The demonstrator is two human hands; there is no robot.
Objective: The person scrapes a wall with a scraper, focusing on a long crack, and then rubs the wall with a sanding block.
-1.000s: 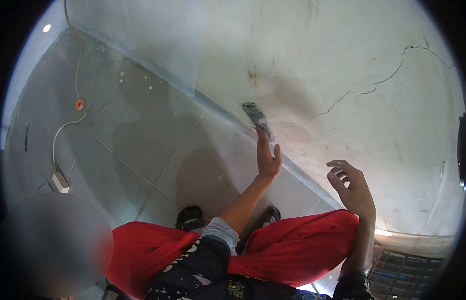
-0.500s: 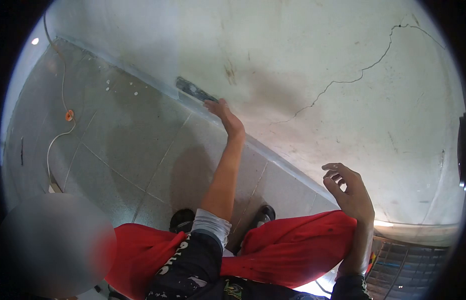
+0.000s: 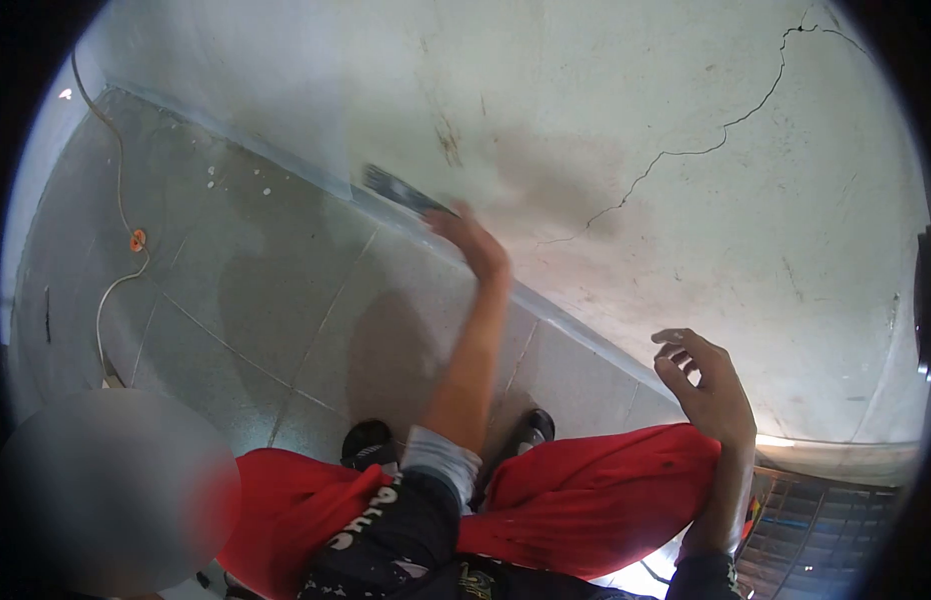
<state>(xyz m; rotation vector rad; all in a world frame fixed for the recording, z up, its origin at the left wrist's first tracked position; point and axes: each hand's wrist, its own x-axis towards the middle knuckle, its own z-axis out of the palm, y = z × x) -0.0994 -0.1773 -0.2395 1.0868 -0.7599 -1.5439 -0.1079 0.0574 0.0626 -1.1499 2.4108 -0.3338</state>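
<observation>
My left hand (image 3: 473, 241) reaches forward to the foot of a pale plastered wall (image 3: 606, 110) and is blurred by motion. It holds a dark flat scraper blade (image 3: 398, 188), which lies against the strip where the wall meets the floor. My right hand (image 3: 708, 385) hovers above my right knee, fingers loosely curled and apart, holding nothing. I am crouched in red trousers (image 3: 596, 490), with both black shoes (image 3: 372, 440) on the grey tiled floor (image 3: 276, 290).
A long crack (image 3: 706, 150) runs across the wall at upper right, and a brown stain (image 3: 448, 140) sits above the scraper. A white cable (image 3: 114, 200) with an orange piece (image 3: 138, 240) trails over the floor at left. A metal grate (image 3: 816, 520) lies at lower right.
My left hand swept the scraper leftward along the wall base, then shifted slightly back to the right. My right hand stayed in place above the knee.
</observation>
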